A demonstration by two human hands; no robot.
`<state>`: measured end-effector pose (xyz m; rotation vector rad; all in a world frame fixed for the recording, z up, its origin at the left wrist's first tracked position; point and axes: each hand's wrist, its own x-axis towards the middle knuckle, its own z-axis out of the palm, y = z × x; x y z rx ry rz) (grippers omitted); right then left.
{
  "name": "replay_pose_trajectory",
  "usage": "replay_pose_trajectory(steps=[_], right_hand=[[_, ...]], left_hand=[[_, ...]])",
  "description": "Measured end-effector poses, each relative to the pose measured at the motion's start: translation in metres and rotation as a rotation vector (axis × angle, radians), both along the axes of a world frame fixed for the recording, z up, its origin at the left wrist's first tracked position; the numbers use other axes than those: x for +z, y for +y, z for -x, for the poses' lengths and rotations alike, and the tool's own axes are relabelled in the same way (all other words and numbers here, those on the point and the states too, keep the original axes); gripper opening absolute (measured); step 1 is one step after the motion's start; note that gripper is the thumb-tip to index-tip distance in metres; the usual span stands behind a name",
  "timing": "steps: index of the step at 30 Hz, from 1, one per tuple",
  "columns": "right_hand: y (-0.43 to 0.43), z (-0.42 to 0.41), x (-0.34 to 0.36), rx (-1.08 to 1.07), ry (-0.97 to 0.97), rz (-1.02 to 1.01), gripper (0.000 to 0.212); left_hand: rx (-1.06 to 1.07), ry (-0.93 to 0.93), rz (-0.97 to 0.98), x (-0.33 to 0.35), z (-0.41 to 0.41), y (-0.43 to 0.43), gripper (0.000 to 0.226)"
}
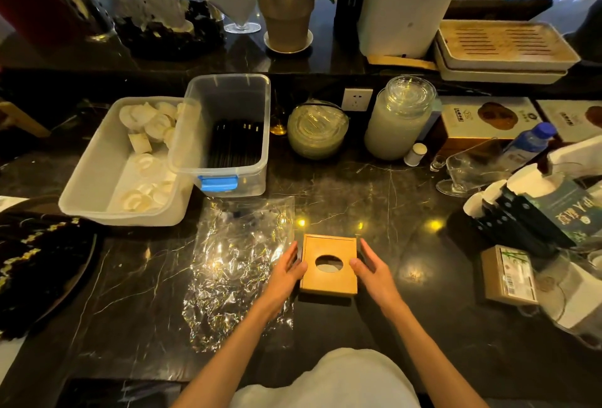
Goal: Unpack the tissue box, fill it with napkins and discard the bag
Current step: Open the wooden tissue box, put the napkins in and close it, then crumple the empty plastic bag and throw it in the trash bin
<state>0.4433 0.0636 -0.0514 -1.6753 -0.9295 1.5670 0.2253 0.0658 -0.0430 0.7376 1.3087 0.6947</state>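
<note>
A square wooden tissue box [329, 282] with a round hole in its lid stands on the dark marble counter [391, 199], near the front middle. My left hand [286, 269] rests against its left side and my right hand [371, 269] against its right side, thumbs on the lid's edges. A crumpled clear plastic bag [234, 261] lies flat on the counter just left of the box, partly under my left forearm. A brown wrapped pack [508, 275] with a green bamboo print lies at the right.
Behind the bag stand a white tub [97, 179] of folded white pieces and a clear bin [228, 134] of dark sticks. A glass bowl [317, 129], a lidded jar [399, 117], stemmed glasses and packs crowd the back and right. A dark tray [42, 264] lies at left.
</note>
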Motion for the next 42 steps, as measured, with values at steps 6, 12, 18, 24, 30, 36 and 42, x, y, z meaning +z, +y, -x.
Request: replay_pose_trajectory(steps=[6,12,18,24,30,36,42], right_hand=[[-0.012,0.007,-0.001,0.117,0.031,0.089,0.067],[0.071,0.006,0.021,0.151,-0.086,0.023,0.078],[0.168,0.003,0.038,0.213,-0.125,-0.009,0.078],[0.198,0.0,0.024,0.22,-0.129,0.042,0.078],[0.19,-0.004,0.011,0.216,-0.074,0.093,0.074],[0.152,-0.003,0.005,-0.304,-0.137,-0.022,0.048],[0.067,0.069,-0.033,-0.122,-0.116,0.252,0.02]], left_hand=[[-0.215,-0.044,0.066,-0.004,-0.007,0.0,0.073],[-0.279,0.11,-0.066,0.02,-0.017,0.075,0.077],[-0.228,0.174,-0.185,0.034,-0.025,0.165,0.073],[-0.224,0.171,-0.176,0.021,-0.028,0.193,0.069],[-0.183,0.164,-0.093,0.005,-0.03,0.183,0.072],[-0.172,0.173,-0.138,0.011,0.02,0.154,0.049],[0.276,0.729,-0.003,-0.012,0.149,0.057,0.029]])
